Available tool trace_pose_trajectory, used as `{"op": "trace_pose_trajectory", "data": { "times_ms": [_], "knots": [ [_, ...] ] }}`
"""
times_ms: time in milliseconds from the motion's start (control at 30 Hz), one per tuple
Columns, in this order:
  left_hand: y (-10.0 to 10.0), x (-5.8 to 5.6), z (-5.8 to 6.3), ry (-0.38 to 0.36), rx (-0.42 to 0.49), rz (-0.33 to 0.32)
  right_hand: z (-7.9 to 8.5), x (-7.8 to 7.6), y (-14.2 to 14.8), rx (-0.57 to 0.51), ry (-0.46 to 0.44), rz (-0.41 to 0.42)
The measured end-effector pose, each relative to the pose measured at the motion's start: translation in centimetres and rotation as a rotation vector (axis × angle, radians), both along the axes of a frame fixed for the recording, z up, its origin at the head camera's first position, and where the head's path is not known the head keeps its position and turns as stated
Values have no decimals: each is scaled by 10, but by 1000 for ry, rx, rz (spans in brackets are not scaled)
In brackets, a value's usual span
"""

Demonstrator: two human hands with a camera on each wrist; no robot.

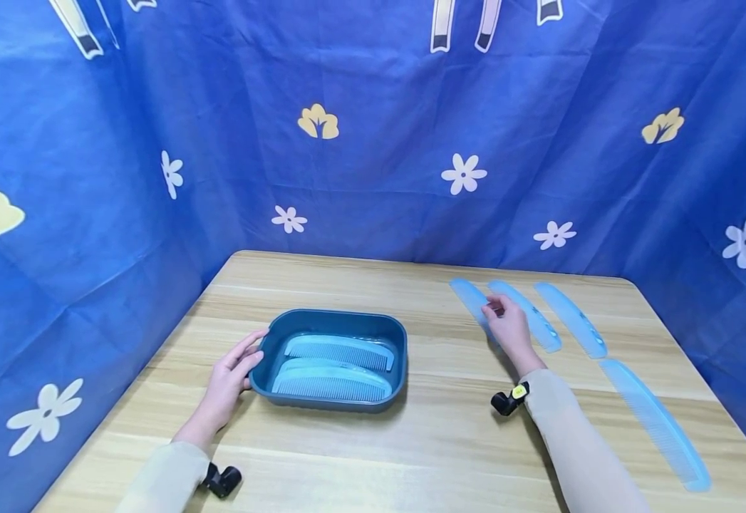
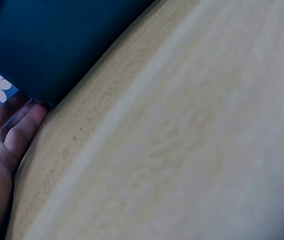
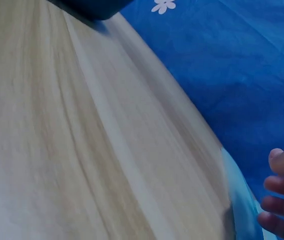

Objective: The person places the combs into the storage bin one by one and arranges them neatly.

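A dark teal plastic bin [image 1: 328, 406] stands on the table with light blue combs [image 1: 339, 349] lying inside it. My left hand [image 1: 221, 381] holds the bin's left end, its fingers [image 2: 26, 127] against the lower corner in the left wrist view. My right hand [image 1: 510, 331] is over a blue comb [image 1: 465, 292] at the back right, fingers loosely bent and apart from the thumb. No comb shows between those fingers in the right wrist view, where part of a comb [image 3: 239, 200] lies beyond them. My hand hides that comb's lower end.
Right of my right hand lie another comb [image 1: 546, 331], a third comb [image 1: 574, 320] and a longer-looking comb [image 1: 658, 424] near the table's right edge. Blue patterned cloth [image 1: 385, 178] hangs behind and on both sides of the wooden table [image 1: 411, 463].
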State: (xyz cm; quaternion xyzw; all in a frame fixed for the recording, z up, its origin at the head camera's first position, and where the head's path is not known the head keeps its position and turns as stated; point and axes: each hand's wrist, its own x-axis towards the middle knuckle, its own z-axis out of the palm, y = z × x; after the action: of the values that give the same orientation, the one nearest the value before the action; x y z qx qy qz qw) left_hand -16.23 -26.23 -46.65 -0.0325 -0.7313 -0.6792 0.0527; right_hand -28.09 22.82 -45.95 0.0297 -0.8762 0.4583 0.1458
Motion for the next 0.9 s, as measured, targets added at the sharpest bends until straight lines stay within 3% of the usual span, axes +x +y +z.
{"op": "trace_pose_trajectory", "data": {
  "times_ms": [900],
  "knots": [
    [2, 0, 0, -6, -22, 19, -1, -17, 7, 319, -204, -7]
  ]
}}
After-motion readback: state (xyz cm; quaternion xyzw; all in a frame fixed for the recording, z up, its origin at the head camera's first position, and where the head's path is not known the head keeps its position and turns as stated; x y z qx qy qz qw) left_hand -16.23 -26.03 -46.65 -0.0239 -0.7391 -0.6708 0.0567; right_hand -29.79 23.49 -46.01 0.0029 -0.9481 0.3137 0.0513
